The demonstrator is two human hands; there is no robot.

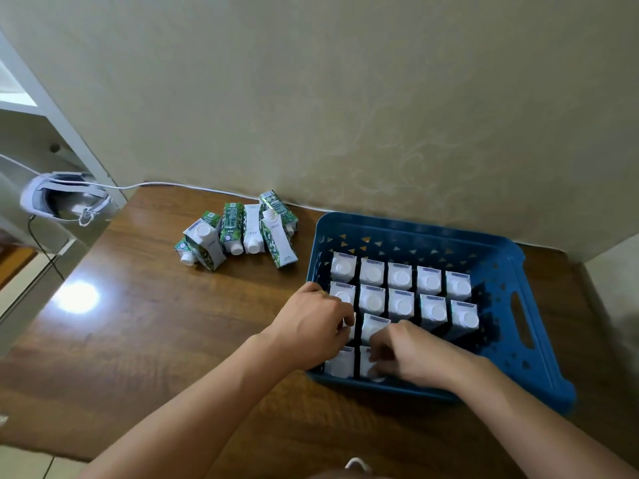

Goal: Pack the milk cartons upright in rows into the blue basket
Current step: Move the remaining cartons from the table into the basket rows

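Note:
The blue basket (pixel 498 261) sits at the right of the wooden table, against the wall. Inside it, milk cartons (pixel 401 288) stand upright in rows, white caps up, filling the back and left part. My left hand (pixel 313 326) reaches over the basket's left wall and grips a carton (pixel 351 328) in the third row, mostly hidden by my fingers. My right hand (pixel 411 354) is closed around a carton (pixel 368 366) in the front row, beside another front-row carton (pixel 340 363). A loose pile of several green-and-white cartons (pixel 242 233) lies on its side left of the basket.
The basket's right half holds no cartons and shows a handle slot (pixel 520 319). A white headset (pixel 64 198) with a cable lies at the table's far left corner, next to a white shelf unit. The wall runs right behind the basket and the pile.

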